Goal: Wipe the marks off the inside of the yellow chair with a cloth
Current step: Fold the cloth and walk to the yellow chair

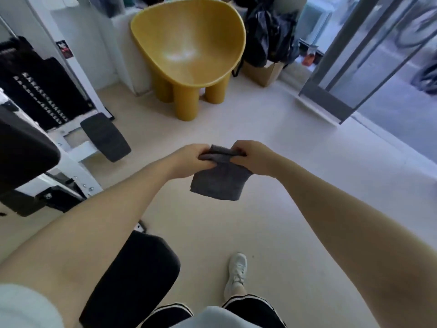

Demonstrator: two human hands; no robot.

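Out over the pale floor (pixel 272 143), both hands pinch one grey cloth (pixel 218 176): the left hand (pixel 189 159) and right hand (pixel 254 158) are closed on its bunched top edge, fingertips hidden in folds. The chair (pixel 189 50) stands well ahead, its marks indiscernible under glare.

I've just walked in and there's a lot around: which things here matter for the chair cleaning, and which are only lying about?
For the job:
yellow chair
grey cloth, gripped by left hand and right hand

Just lying about:
exercise machine
black bag
cardboard box
black padded seat
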